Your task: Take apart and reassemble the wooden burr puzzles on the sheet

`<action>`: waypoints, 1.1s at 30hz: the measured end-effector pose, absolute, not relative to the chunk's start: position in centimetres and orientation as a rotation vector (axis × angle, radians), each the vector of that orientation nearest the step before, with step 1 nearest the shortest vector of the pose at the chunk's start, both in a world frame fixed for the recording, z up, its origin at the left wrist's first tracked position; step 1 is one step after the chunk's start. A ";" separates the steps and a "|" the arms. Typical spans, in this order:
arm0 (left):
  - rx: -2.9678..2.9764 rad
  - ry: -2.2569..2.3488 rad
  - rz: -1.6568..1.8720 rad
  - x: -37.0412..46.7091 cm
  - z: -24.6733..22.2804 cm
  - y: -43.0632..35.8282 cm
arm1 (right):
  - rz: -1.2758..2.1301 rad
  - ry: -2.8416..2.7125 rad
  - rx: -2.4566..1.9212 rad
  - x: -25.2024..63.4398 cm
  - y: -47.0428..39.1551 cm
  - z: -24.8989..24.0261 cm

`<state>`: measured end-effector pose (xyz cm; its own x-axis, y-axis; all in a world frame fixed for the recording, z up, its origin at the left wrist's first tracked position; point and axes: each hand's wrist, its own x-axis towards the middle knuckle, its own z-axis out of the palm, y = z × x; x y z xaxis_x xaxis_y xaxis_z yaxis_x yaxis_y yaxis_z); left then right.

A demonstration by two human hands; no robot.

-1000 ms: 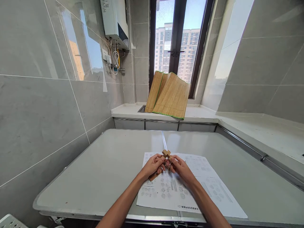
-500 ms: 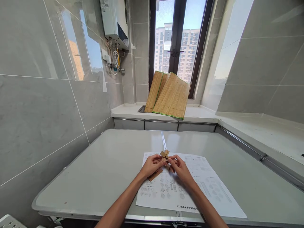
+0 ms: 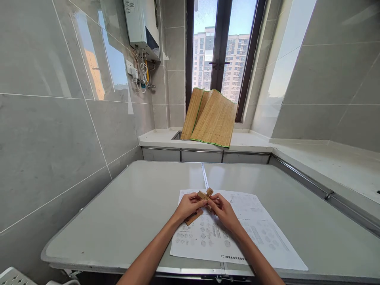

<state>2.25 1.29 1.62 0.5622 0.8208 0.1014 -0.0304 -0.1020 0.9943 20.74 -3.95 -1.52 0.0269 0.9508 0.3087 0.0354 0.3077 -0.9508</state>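
Observation:
My left hand and my right hand meet over a printed sheet, both closed on small wooden puzzle pieces. The pieces cross one another, and one end sticks up beyond the fingers. Both thumbs press on the near side; how the pieces fit together is hidden by my fingers. Under my left hand a flat wooden piece lies on the instruction sheet, which carries rows of small diagrams and text.
The sheet lies on a pale folding table with a seam down its middle. Tiled walls and a white ledge border it. A bamboo mat leans by the window. A power strip shows at the lower left.
The wooden pieces have turned slightly between my fingers, and my right thumb has shifted left over them, closer to my left thumb. The flat piece stays under my left hand.

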 end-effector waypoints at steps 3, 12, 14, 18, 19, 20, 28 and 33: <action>1.465 0.705 0.816 2.2 1.6 1.3 | 0.991 -1.328 -0.996 20.7 -4.0 -1.2; 1.376 0.662 0.830 2.2 2.1 1.7 | 1.014 -1.404 -1.045 20.3 -4.0 -1.1; 1.369 0.674 0.835 2.4 1.7 1.9 | 0.960 -1.345 -1.065 20.4 -3.9 -1.3; 1.449 0.715 0.786 2.6 1.1 2.1 | 0.984 -1.232 -1.080 20.7 -3.5 -1.6; 1.483 0.715 0.769 2.7 1.0 2.1 | 0.992 -1.224 -1.083 20.8 -3.5 -1.6; 1.517 0.709 0.746 2.6 1.0 2.0 | 0.993 -1.231 -1.085 20.8 -3.5 -1.5; 1.638 0.758 0.727 2.3 1.0 1.1 | 0.985 -1.285 -1.054 20.5 -3.9 -0.5; 1.600 0.684 0.743 2.3 1.2 1.2 | 0.997 -1.244 -1.055 20.7 -3.7 -0.8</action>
<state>2.27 1.16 1.20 0.6249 0.7750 0.0937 0.0298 -0.1436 0.9892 20.66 -3.73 -0.77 0.0718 0.9707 0.2292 -0.0122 0.2306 -0.9730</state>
